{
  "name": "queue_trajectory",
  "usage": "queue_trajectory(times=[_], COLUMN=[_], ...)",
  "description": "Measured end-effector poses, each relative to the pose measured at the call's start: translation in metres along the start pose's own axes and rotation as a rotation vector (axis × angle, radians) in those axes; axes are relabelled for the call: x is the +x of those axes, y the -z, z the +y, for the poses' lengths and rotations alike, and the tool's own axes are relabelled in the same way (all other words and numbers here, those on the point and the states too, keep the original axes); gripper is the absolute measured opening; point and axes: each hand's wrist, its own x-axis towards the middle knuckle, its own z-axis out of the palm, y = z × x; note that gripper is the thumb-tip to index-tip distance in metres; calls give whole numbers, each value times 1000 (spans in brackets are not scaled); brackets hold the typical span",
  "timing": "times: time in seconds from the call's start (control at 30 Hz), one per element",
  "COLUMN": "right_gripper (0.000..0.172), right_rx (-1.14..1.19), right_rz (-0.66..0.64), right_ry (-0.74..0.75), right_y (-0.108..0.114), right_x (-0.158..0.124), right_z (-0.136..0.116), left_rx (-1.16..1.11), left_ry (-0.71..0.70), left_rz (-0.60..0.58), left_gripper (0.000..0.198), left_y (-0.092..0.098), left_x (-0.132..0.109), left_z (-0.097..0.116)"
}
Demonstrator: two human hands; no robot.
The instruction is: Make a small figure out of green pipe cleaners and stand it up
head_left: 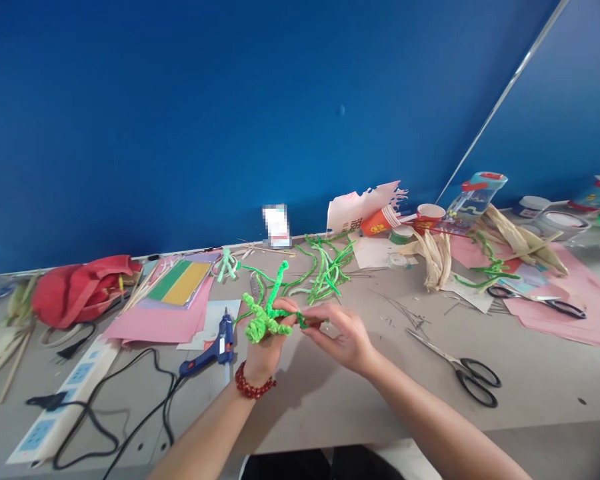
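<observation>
My left hand [269,340], with a red bead bracelet on its wrist, is closed around a bundle of bright green pipe cleaners [263,313] twisted into curly loops, one stem sticking up. My right hand [341,333] pinches the bundle's right end between thumb and fingers. Both hands hover just above the grey table [340,393], near its front edge. A loose heap of green pipe cleaners [325,267] lies on the table just behind my hands.
A blue glue gun [211,350] with black cable lies left of my hands, beside a white power strip [63,407]. Black-handled scissors [463,370] lie to the right, another pair [543,300] on pink paper. Red bag [83,287], coloured paper, dried husks [435,257] and cups line the back.
</observation>
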Motion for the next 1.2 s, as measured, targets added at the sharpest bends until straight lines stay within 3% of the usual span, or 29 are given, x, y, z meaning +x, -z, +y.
queue_trajectory(times=[0.13,0.33,0.47,0.67,0.8,0.9,1.03,1.2], right_gripper=[12,8,18,28,32,33,19,14], right_rx=[-206,-194,-65,506,695,707,589,387], right_rz=[1,18,59,-40,-80,-43,49,-30], right_ry=[192,115,-102,-622,-747,-728,-518,-257], right_y=[9,9,7,7,7,9,12,13], right_x=[8,7,4,4,6,7,9,9], right_z=[2,3,0,1,3,3,3,5], left_rx=[7,71,138,195,149,23,-255,-426], left_ry=[-62,-172,-219,-341,-240,-84,144,305], left_rz=[-43,-61,-111,-187,-213,-169,-135,-138], left_gripper=[6,7,11,18,15,5,5,15], left_y=[-5,-5,-4,-3,-1,-2,-6,-7], left_x=[1,-1,-2,-2,-4,-3,1,4], left_z=[-1,2,9,10,3,1,5,10])
